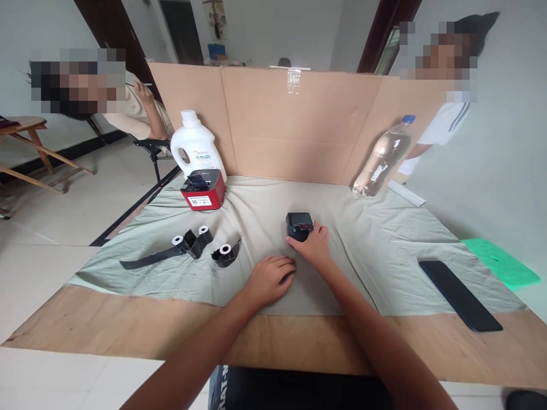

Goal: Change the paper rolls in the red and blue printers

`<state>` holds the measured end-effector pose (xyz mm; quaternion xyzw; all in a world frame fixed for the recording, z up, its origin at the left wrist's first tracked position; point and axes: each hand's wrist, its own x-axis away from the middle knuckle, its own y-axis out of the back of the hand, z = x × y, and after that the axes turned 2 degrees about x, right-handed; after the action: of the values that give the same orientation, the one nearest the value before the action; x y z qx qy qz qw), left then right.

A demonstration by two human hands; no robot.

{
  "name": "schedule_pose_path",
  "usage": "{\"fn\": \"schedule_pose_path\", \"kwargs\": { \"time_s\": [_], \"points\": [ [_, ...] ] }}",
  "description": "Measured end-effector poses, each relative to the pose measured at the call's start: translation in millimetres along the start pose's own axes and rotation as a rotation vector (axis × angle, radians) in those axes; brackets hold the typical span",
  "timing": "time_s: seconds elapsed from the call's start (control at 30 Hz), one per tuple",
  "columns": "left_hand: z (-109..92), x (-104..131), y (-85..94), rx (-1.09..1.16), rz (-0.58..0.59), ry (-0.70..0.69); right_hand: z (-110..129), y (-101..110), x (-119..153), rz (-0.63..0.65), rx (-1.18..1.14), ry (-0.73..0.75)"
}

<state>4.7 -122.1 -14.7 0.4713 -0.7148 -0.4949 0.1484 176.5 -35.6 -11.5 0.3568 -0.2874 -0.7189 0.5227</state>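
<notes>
My right hand [314,244] is closed around the near right side of a small black box-shaped device [299,218], thumb at its near left corner and fingers at its right. The device rests on the grey-green cloth [265,199]; its kind is unclear. Just to the left and nearer to me, my left hand [270,280] lies palm down on the cloth, apart from the device, holding nothing, its fingers loosely bent. Farther left are several white-cored rolls [204,230] with black strips, one strip [147,260] trailing left. Behind them sits a red and black box-shaped device [204,193] with a white label.
A white detergent jug [194,142] stands at the back left before an upright cardboard panel [290,125]. A clear bottle with a blue cap [383,156] leans at the back right. A long black flat object [459,295] lies right. Two people are beyond the table.
</notes>
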Motion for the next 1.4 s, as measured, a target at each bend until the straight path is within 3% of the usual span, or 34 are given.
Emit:
{"fn": "schedule_pose_path", "kwargs": {
  "time_s": [0.13, 0.2, 0.3, 0.4, 0.57, 0.8, 0.93, 1.17, 1.4],
  "points": [
    [18, -25, 10.5, 0.231, -0.185, 0.274, -20, 10, -4, 0.124, 0.003, 0.149],
    [31, -48, 13.6, 0.271, -0.189, 0.363, -27, 11, -6, 0.136, -0.017, 0.247],
    [46, -81, 9.5, 0.175, -0.111, 0.351, -33, 7, -6, 0.122, -0.024, 0.347],
    [47, -96, -3.0, 0.063, -0.086, 0.275, -35, 5, -4, 0.118, -0.024, 0.383],
    [42, -86, -15.5, -0.03, -0.074, 0.25, -36, 9, 4, 0.116, -0.057, 0.37],
    [56, -83, -11.6, 0.092, -0.149, 0.214, -36, 9, 3, 0.166, -0.086, 0.305],
    [63, -84, -7.8, 0.083, -0.134, 0.21, -36, 12, -2, 0.221, -0.136, 0.254],
    [48, -83, -0.4, -0.099, -0.065, 0.254, -35, 20, -4, 0.275, -0.21, 0.221],
    [43, -84, 1.3, -0.134, -0.069, 0.263, -31, 23, -2, 0.271, -0.231, 0.238]
  ]
}}
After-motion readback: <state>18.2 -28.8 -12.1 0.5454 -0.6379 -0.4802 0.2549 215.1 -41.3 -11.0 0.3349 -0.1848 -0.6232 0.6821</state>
